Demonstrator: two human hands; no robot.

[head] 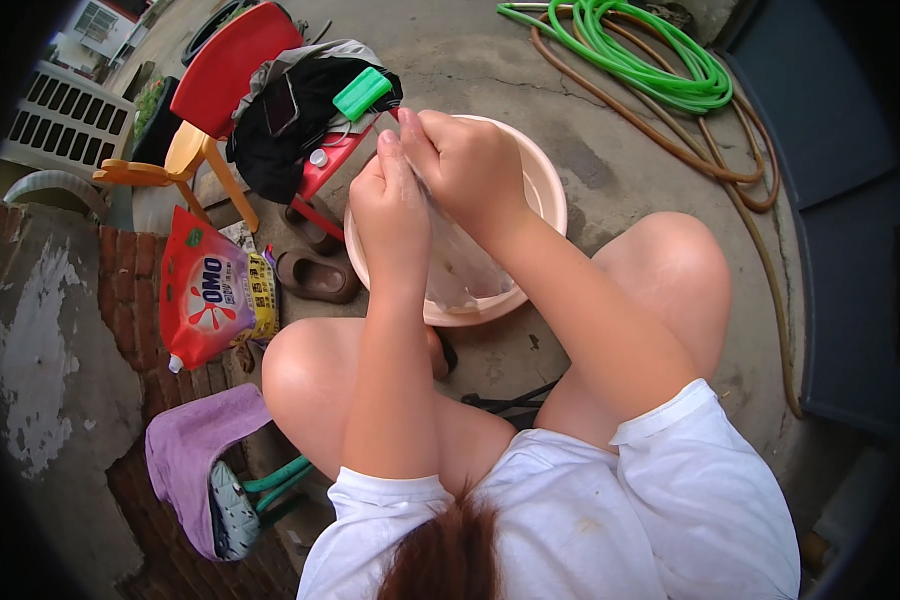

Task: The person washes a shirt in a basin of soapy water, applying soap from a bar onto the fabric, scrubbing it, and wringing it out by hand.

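My left hand [390,195] and my right hand [465,161] are side by side above a pale pink plastic basin [547,195], thumbs up and fingers curled. Both grip a wet, whitish thin cloth [457,262], which hangs from them down into the basin and bears small brownish spots. The cloth's lower part lies by the basin's near wall; my hands and forearms hide some of it. Just beyond my hands, a green soap bar or soap box [362,94] rests on dark clothes [274,161] on a red chair [232,60]. A small white cap [318,157] lies on the seat.
Left of the basin are brown clogs [319,276], a red OMO detergent pouch [206,300] and a small yellow chair [187,154]. A purple towel [195,435] drapes a green-framed seat. Coiled green hose [645,60] and brown hose [750,180] lie at right beside a dark metal panel [847,225].
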